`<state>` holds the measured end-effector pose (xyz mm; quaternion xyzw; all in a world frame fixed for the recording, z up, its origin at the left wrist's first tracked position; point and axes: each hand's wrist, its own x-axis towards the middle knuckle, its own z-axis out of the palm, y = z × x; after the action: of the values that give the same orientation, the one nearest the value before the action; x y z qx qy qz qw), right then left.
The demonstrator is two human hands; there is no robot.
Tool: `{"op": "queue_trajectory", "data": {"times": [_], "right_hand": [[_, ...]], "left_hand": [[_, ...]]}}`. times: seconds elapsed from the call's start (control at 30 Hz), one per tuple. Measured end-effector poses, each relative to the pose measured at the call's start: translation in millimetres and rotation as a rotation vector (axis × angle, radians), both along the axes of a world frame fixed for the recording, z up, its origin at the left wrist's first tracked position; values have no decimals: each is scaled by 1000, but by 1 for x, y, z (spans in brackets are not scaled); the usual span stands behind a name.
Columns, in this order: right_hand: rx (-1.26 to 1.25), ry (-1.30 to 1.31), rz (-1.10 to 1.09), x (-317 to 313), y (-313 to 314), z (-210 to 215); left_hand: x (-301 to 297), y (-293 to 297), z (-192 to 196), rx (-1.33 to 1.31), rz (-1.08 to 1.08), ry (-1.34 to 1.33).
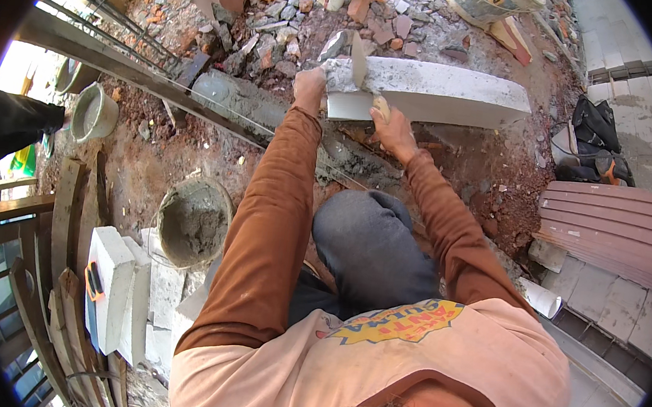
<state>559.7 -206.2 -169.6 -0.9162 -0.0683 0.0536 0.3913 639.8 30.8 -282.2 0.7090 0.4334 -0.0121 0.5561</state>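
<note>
A long white lightweight block (443, 109) lies in front of me, with grey mortar smeared on its upper face near the left end. My left hand (309, 90) is closed at that left end, gripping the block; some of its fingertips are hidden. In my right hand (395, 134) is the wooden handle of a trowel (359, 61). The trowel's blade stands up against the mortared part of the block. Wet mortar (234, 98) forms a strip on the ground left of the block. A bucket of mortar (194, 223) stands beside my left arm.
A taut string (259, 125) crosses left of my hands, near a long beam (121, 61). Rubble (279, 29) and a white bucket (487, 4) lie beyond. White blocks (109, 285) and wooden planks (69, 212) stand at left; ridged reddish sheets (611, 228) lie at right.
</note>
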Motion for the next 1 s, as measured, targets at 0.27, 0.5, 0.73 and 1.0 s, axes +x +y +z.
{"op": "queue_trajectory", "data": {"times": [0.27, 0.5, 0.73, 1.0], "right_hand": [[8, -108, -47, -4, -20, -10], [-9, -136, -180, 18, -40, -20], [373, -80, -171, 3, -42, 1], [254, 3, -99, -25, -105, 54]], "left_hand": [[-19, -22, 15, 130, -157, -349], [19, -30, -31, -262, -42, -741], [99, -5, -25, -393, 234, -220], [100, 3, -46, -552, 260, -271]]}}
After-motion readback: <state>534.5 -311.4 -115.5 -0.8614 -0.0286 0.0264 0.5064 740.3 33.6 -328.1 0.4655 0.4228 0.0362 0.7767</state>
